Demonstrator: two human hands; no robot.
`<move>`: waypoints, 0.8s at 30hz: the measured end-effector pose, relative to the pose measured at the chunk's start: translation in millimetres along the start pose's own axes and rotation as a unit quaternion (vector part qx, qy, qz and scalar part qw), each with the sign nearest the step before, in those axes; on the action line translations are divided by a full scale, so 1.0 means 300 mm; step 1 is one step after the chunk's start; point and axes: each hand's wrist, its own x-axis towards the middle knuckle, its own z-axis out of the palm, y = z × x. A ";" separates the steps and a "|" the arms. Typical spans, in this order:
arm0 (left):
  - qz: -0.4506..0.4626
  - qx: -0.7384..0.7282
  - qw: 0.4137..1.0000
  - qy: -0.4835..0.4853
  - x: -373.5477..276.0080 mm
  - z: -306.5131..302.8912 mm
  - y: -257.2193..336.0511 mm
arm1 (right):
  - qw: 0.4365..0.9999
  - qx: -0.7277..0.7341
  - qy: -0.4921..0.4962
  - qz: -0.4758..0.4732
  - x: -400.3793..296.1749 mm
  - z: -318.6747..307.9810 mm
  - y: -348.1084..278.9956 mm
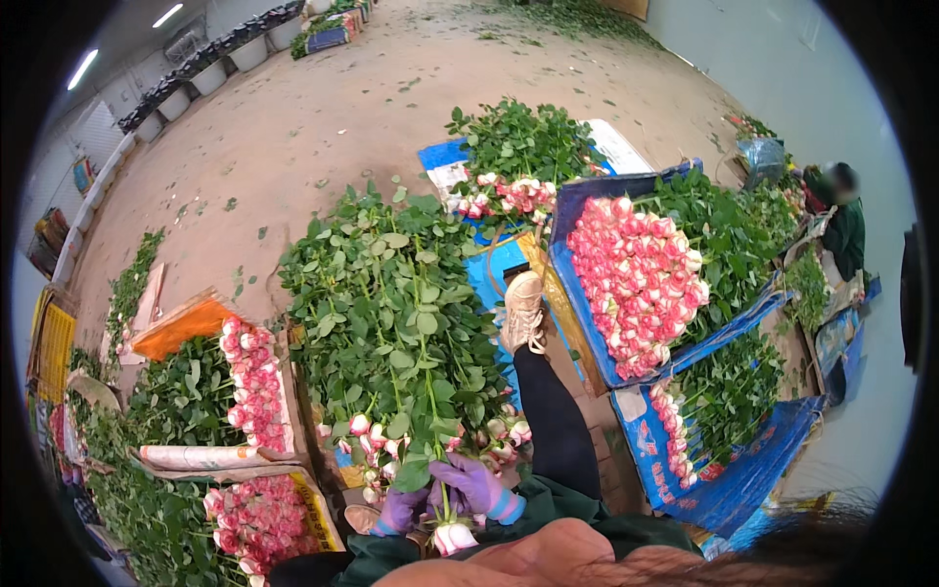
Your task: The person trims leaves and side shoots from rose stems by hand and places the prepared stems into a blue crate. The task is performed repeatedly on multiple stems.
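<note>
A long-stemmed rose (453,538) with a white and pink bloom hangs head-down towards me, its leafy stem reaching away over a heap of roses (389,293). My right hand (475,484), in a purple glove with a blue cuff, has its fingers around the stem just above the bloom. On the other side of the stem, my left hand (402,510), also gloved, closes at the same stem; a large leaf (412,475) partly hides its fingers. White and pink rose heads (375,440) lie at the near end of the heap.
To the right, a blue-lined holder (598,345) contains packed pink roses (634,286); a blue wrap (733,469) with roses is below it. Bundles of roses (257,389) stand between boards on the left. My shoe (523,312) rests beside the heap. Another person (843,220) is far right.
</note>
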 end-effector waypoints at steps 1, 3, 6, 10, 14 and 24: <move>0.014 0.023 1.000 -0.009 -0.008 0.013 0.013 | 1.000 -0.024 -0.003 -0.016 -0.006 0.004 -0.009; 0.189 0.206 0.960 -0.017 -0.049 0.036 0.017 | 0.998 -0.059 -0.016 -0.015 -0.003 -0.003 0.010; 0.116 0.002 0.993 0.027 -0.085 0.099 0.024 | 0.989 -0.145 0.000 -0.026 -0.013 0.005 0.030; 0.145 0.037 0.989 -0.006 -0.169 0.111 0.048 | 0.977 -0.201 0.011 -0.067 -0.060 0.019 0.054; 0.228 0.106 0.966 0.053 -0.208 0.045 -0.036 | 0.972 -0.226 -0.010 -0.064 -0.073 0.022 0.129; 0.192 0.275 0.920 0.201 -0.214 0.009 -0.153 | 0.980 -0.189 0.028 -0.057 -0.170 0.015 0.238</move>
